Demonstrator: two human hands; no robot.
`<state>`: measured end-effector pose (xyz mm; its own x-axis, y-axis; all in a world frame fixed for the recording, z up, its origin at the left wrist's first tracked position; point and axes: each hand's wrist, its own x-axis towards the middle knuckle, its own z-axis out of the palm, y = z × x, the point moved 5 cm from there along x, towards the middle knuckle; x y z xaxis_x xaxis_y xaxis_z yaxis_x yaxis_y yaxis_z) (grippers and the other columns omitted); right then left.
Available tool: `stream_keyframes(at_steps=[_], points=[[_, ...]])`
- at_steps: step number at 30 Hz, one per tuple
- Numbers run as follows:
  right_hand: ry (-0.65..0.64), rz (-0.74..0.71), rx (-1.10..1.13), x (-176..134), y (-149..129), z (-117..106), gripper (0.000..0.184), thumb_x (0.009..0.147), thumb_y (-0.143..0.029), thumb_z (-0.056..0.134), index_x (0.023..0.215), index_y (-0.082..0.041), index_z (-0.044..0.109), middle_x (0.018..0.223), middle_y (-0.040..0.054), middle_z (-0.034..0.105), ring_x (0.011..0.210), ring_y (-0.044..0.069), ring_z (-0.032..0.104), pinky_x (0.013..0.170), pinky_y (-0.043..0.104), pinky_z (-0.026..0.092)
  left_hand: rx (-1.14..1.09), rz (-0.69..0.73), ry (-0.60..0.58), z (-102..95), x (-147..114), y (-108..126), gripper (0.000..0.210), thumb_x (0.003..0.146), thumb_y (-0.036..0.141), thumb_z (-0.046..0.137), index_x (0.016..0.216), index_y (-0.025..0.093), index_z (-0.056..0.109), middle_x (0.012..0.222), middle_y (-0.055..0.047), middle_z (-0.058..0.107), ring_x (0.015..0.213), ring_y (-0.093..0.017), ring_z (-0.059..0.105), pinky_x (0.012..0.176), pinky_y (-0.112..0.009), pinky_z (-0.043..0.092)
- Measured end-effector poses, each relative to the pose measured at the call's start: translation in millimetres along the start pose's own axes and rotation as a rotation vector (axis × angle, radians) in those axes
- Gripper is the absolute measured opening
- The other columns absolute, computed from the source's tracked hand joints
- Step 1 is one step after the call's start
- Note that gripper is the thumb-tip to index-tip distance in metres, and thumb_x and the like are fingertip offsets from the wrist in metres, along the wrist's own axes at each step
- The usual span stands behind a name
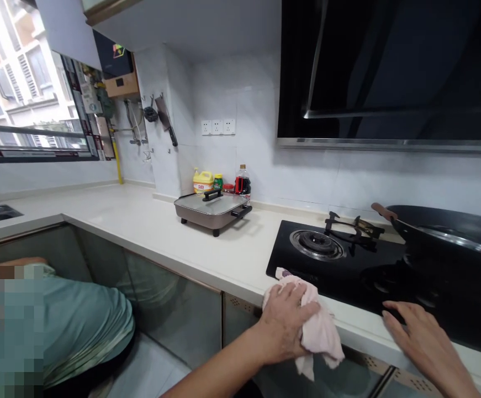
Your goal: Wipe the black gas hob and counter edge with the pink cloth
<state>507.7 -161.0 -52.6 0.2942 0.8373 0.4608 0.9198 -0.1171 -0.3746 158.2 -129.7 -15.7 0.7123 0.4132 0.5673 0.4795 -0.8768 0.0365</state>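
A pale pink cloth is bunched under my left hand, which presses it against the counter's front edge by the stove's near left corner. The fingers curl over the cloth, and its loose end hangs down past the edge. My right hand rests at the front rim of the black glass gas stove, fingers stretched out with nothing in them. The left burner is bare, and its black pan support lies at the back of the stove. A large wok sits on the right side.
A lidded electric pan stands on the white counter, with bottles behind it. A cleaver hangs on the wall. Overhead is the range hood. A person in a teal shirt crouches at lower left.
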Motion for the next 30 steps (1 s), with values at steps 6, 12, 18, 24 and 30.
stream_keyframes(at_steps=[6, 12, 18, 24, 30], points=[[0.016, -0.022, 0.0, -0.6, -5.0, -3.0, 0.059, 0.094, -0.063, 0.036, 0.117, -0.024, 0.073, 0.122, 0.0133, 0.068, 0.116, 0.036, 0.061, 0.1, 0.054, 0.049, -0.121, -0.126, -0.113, -13.2, -15.6, -37.4, 0.074, 0.082, 0.045, 0.075, 0.15, 0.027, 0.052, 0.164, -0.015, 0.046, 0.153, -0.034, 0.039, 0.123, -0.052, 0.03], [0.025, -0.016, -0.028, -1.8, -13.2, -5.1, 0.058, 0.093, -0.059, 0.036, 0.116, -0.023, 0.074, 0.12, 0.0133, 0.068, 0.11, 0.034, 0.063, 0.094, 0.051, 0.052, -0.188, -0.507, -0.157, -63.4, -47.2, -117.9, 0.061, 0.085, 0.04, 0.066, 0.145, 0.029, 0.06, 0.155, -0.006, 0.059, 0.151, -0.029, 0.044, 0.124, -0.047, 0.034], [0.015, -0.016, -0.033, -1.4, -14.8, -2.8, 0.063, 0.093, -0.061, 0.033, 0.117, -0.021, 0.074, 0.121, 0.0146, 0.068, 0.112, 0.035, 0.062, 0.094, 0.05, 0.051, -0.141, -0.892, -0.16, -102.9, -51.7, -192.4, 0.06, 0.089, 0.046, 0.052, 0.145, 0.027, 0.06, 0.142, -0.002, 0.069, 0.134, -0.029, 0.06, 0.113, -0.039, 0.045], [0.028, -0.014, -0.058, -0.7, -19.6, -2.2, 0.062, 0.094, -0.06, 0.032, 0.117, -0.02, 0.074, 0.12, 0.0153, 0.068, 0.11, 0.035, 0.062, 0.091, 0.049, 0.051, 0.015, -0.997, -0.21, -84.8, -8.1, -215.4, 0.072, 0.089, 0.055, 0.05, 0.153, 0.021, 0.048, 0.167, -0.014, 0.043, 0.155, -0.04, 0.036, 0.122, -0.057, 0.027], [0.056, -0.005, -0.058, 0.3, -20.5, -1.0, 0.06, 0.092, -0.06, 0.033, 0.114, -0.022, 0.074, 0.118, 0.0145, 0.069, 0.107, 0.035, 0.063, 0.091, 0.051, 0.051, -0.043, -0.877, -0.288, -24.3, 51.1, -158.2, 0.093, 0.085, 0.078, 0.049, 0.159, 0.022, 0.041, 0.174, -0.018, 0.027, 0.16, -0.041, 0.022, 0.126, -0.059, 0.022]])
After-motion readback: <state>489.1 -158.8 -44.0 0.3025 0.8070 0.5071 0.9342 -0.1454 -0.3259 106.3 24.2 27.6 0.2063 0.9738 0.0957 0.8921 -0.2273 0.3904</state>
